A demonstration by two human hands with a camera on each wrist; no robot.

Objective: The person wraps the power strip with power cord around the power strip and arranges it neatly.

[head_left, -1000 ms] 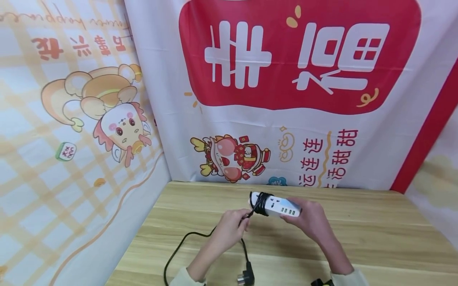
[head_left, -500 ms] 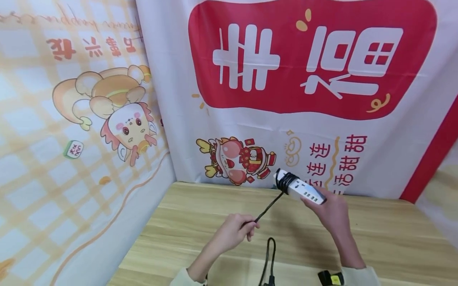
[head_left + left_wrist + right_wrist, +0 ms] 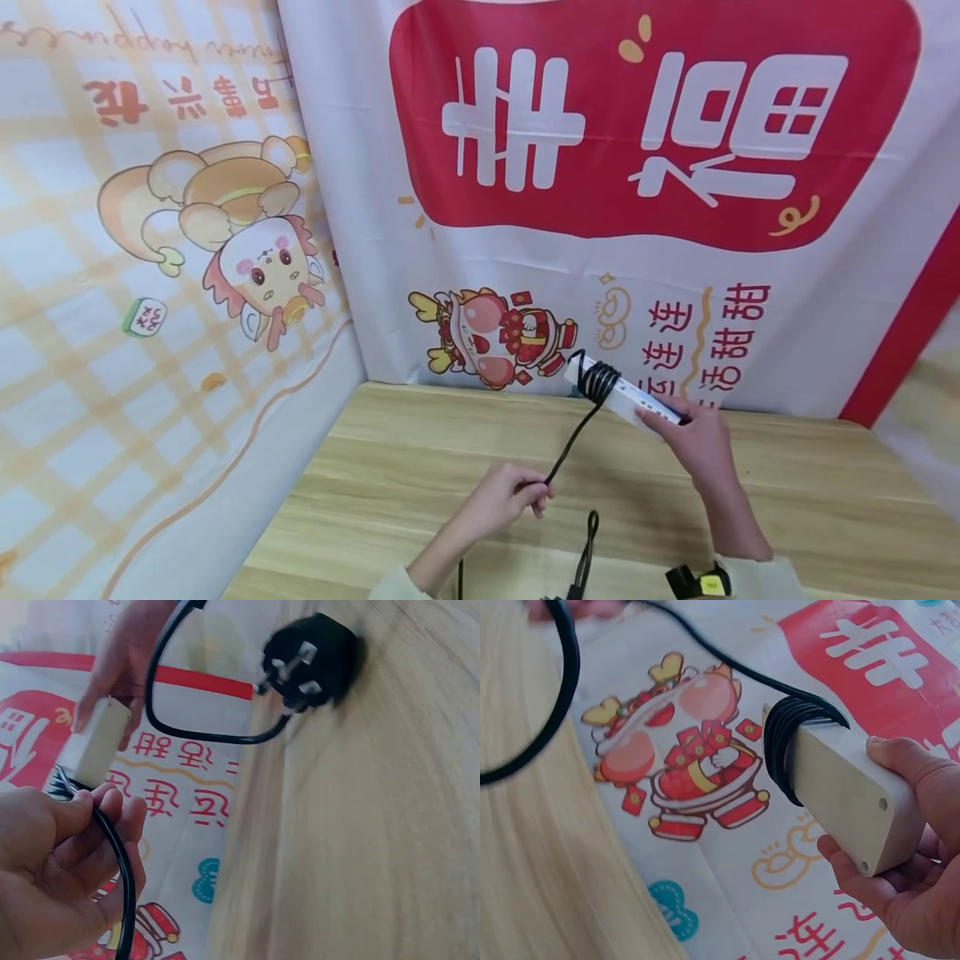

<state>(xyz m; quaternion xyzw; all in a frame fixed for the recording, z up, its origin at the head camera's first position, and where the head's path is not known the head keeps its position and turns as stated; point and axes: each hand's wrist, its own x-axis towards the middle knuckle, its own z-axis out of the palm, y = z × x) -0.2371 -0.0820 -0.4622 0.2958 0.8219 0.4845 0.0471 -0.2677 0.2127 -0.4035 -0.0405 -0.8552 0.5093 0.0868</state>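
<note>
My right hand [image 3: 697,437] grips one end of a white power strip [image 3: 636,402], held tilted above the back of the table. Several turns of black cord [image 3: 780,746] wrap around the strip's other end. From those turns the cord runs down, stretched, to my left hand [image 3: 510,498], which pinches it between thumb and fingers. In the left wrist view the cord crosses the fingers of that hand [image 3: 52,870]. The cord's plug [image 3: 311,664] shows its metal prongs near the wooden surface. In the right wrist view the strip's plain underside [image 3: 847,795] faces the camera.
A wood-grain table [image 3: 390,467] lies under both hands. Behind it hangs a white and red printed cloth [image 3: 480,258], and a checked cloth [image 3: 165,350] covers the left side. A black and yellow item [image 3: 701,582] sits by the right cuff.
Both hands have drawn apart: the right one carried the power strip up and right, while the left pulled the cord out straighter. The strip has lately rolled, so its socket face shows less.
</note>
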